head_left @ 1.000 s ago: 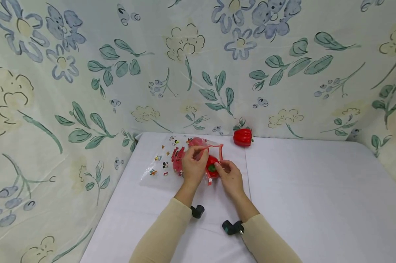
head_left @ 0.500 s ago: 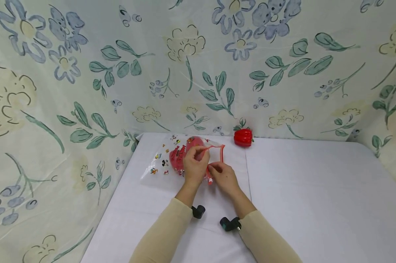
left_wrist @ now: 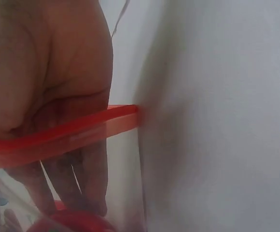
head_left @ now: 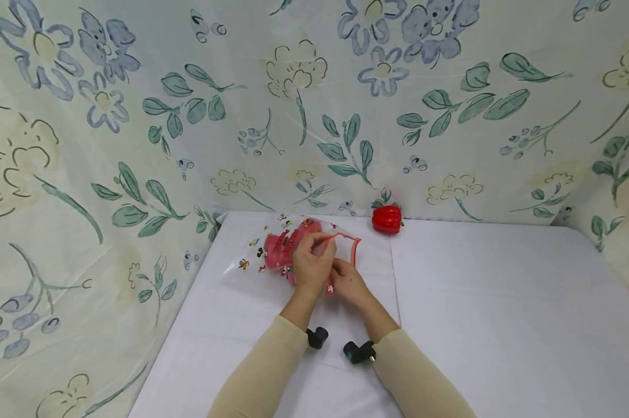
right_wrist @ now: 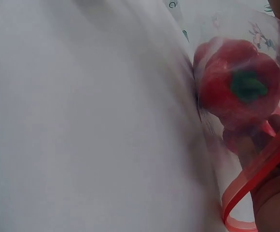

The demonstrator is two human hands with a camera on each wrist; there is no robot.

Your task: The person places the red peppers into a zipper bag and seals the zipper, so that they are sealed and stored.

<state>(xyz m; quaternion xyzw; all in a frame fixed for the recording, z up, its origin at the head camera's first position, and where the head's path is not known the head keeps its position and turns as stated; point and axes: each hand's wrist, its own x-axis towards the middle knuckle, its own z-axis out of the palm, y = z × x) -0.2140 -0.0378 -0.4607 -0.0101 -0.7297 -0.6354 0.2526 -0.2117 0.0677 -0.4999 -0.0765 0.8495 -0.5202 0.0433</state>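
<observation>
From here I have the left grip (head_left: 312, 270) pinching the red rim (head_left: 357, 251) of the clear bag (head_left: 244, 271). The right grip (head_left: 351, 284) reaches in past the rim, its fingers beside a red pepper (right_wrist: 241, 79); whether they clasp it I cannot tell. That pepper is inside the bag, green stem (right_wrist: 248, 87) facing my right wrist view. A second pepper (head_left: 387, 220) sits near the far edge of the table (head_left: 481, 302).

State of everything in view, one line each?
Table: covered in white
Floral cloth: hung behind table
Clear bag: lying flat-ish, red-edged end open
Red contents: inside bag, count unclear
Loose red pepper: on table, outside bag, untouched
Left hand: pinching bag's edge
Right hand: at bag's open end, grip unclear
</observation>
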